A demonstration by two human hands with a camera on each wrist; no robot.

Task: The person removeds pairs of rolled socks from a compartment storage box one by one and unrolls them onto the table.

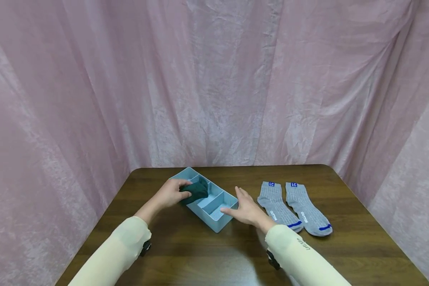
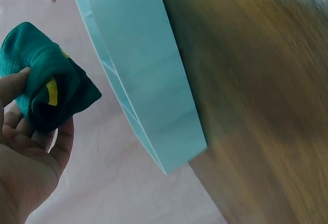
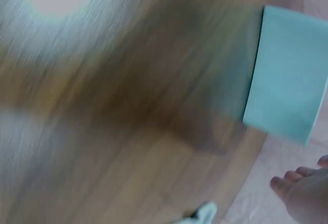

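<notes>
Gripping the green sock bundle (image 1: 198, 191) over the light-blue divided tray (image 1: 209, 221) in the head view, your left hand (image 1: 171, 193) has thumb and fingers curled on it; your right hand (image 1: 248, 209), fingers extended, holds nothing near two grey socks (image 1: 308, 212); the left wrist view shows the bundle clear of the tray's rim; the right wrist view shows your fingers beside the tray.

"LC" and "COTTON" on both grey socks (image 1: 305, 207)
</notes>
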